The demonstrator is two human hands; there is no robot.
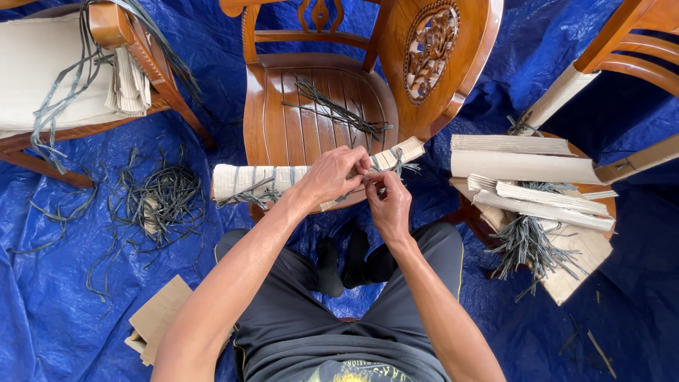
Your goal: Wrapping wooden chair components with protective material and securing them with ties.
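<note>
1. While a blue tarpaulin [56, 311] covers the whole floor, a seated person works between three wooden chairs, the middle chair [318, 106] directly ahead with loose dark straps on its slatted seat.
2. Across that chair's front edge lies a long cardboard-wrapped piece [247, 180], pale, corrugated and bound at intervals with dark straps; it looks light and fairly stiff along its length, though the cardboard would likely crease if squeezed hard.
3. To the right, a stack of folded cardboard sheets [523, 166] rests on another seat, with a bundle of cut straps [527, 244] spilling below it.
4. On the left, a heap of loose straps [159, 201] lies on the tarpaulin.
5. Over the wrapped piece's right portion, the left hand [329, 177] presses down with fingers curled around it, steadying it.
6. Just beside it, the right hand [387, 201] pinches a thin dark strap [368, 180] between fingertips; the strap appears limp and narrow, best held close to the knot.
</note>
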